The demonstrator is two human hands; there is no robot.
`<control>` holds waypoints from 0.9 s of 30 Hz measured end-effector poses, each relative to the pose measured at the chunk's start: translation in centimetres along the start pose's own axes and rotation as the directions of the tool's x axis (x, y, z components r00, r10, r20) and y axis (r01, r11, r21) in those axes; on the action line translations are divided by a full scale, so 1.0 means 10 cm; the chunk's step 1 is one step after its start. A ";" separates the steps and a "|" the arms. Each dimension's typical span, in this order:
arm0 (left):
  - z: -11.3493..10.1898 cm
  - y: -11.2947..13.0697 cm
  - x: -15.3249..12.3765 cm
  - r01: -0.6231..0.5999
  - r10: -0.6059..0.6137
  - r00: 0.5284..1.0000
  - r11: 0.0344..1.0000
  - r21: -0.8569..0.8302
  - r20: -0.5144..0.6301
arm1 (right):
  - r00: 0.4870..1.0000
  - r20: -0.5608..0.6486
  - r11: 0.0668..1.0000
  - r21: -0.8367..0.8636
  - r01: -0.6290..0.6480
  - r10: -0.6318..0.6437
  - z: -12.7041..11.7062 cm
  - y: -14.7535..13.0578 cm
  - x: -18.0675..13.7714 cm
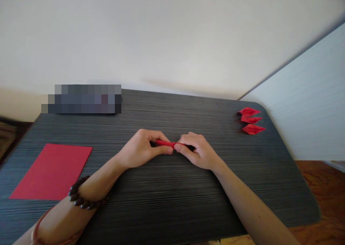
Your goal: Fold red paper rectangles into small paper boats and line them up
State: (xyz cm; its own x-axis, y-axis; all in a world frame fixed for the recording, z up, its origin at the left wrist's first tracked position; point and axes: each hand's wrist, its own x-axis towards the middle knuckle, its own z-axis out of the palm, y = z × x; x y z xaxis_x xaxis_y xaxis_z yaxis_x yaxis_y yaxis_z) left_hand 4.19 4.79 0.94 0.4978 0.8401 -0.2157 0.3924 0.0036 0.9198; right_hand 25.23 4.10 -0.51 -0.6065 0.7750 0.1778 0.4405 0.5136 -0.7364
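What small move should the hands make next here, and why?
Probably a firm pinch along the folded red paper to sharpen its crease: the left hand and right hand both grip the narrow strip, their thumbs close together near its middle.

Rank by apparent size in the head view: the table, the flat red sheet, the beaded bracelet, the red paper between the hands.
1. Table
2. Flat red sheet
3. Beaded bracelet
4. Held red paper, by what shows; left hand and right hand cover part of it.
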 end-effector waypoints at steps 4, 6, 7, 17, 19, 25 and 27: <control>0.01 0.00 0.00 0.016 -0.016 1.000 1.000 -0.016 -0.003 | 1.000 0.013 0.999 0.024 0.022 -0.023 0.00 0.02 0.00; 0.00 0.01 0.00 0.024 -0.023 1.000 0.999 -0.032 0.012 | 1.000 0.003 0.999 0.025 0.026 -0.026 0.00 0.01 -0.01; -0.01 0.02 0.00 0.020 -0.019 0.999 0.999 -0.038 0.025 | 1.000 -0.003 0.999 0.022 0.025 -0.025 -0.01 0.01 -0.01; 0.01 0.03 -0.02 -0.100 0.101 0.995 0.991 0.093 -0.006 | 0.998 0.047 0.999 -0.026 0.035 -0.033 0.02 0.01 -0.01; 0.02 0.03 -0.02 -0.109 0.110 0.994 0.992 0.068 -0.008 | 0.999 0.041 0.999 -0.021 0.029 -0.028 0.01 0.01 -0.01; -0.01 0.02 0.00 -0.100 0.101 0.995 0.994 -0.032 0.022 | 1.000 -0.016 0.998 0.066 -0.021 0.022 -0.03 0.00 -0.03; -0.04 0.02 0.00 -0.105 0.105 0.994 0.994 -0.021 0.040 | 1.000 -0.019 0.997 0.075 -0.021 0.023 -0.03 -0.01 -0.04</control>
State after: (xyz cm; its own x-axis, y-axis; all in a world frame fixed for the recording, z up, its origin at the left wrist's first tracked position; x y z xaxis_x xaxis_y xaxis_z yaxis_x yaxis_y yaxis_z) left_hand 4.00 5.00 1.25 0.5667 0.8135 -0.1304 0.3218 -0.0729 0.9440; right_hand 25.63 3.90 -0.32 -0.5832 0.7936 0.1736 0.4026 0.4680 -0.7867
